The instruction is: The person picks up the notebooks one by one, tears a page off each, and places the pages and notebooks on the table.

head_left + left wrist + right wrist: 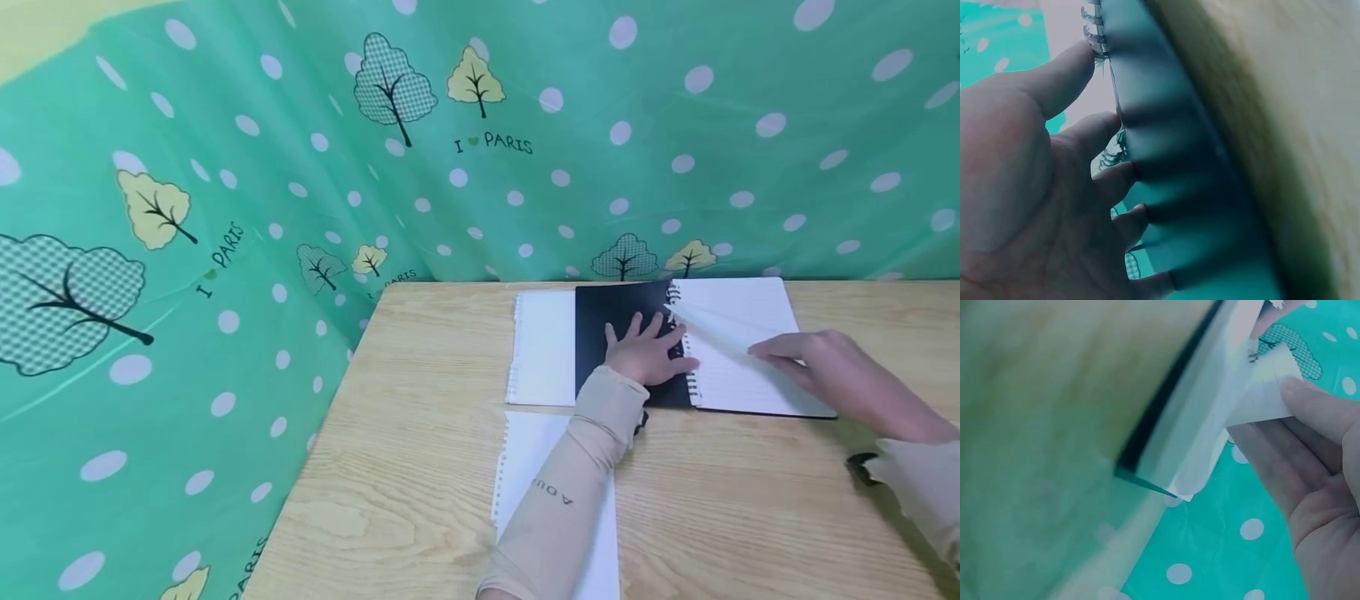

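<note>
A spiral notebook (742, 302) lies open at the back of the table, its black cover (598, 333) folded out to the left. My left hand (647, 354) is spread flat on that cover, fingers pointing away, with the thumb across the wire binding (692, 387). In the left wrist view the straight fingertips (1124, 172) press on the dark cover. Over the white pages, my right hand (828, 371) pinches a lifted sheet (712, 332) between thumb and fingers. In the right wrist view the sheet (1263, 394) curls up from the page stack, its edge under the thumb.
A loose white sheet with a torn, perforated edge (546, 350) lies left of the notebook, partly beside the black cover. Another torn sheet (517, 454) lies nearer, under the left forearm. A green dotted cloth (480, 208) hangs behind the wooden table (390, 467).
</note>
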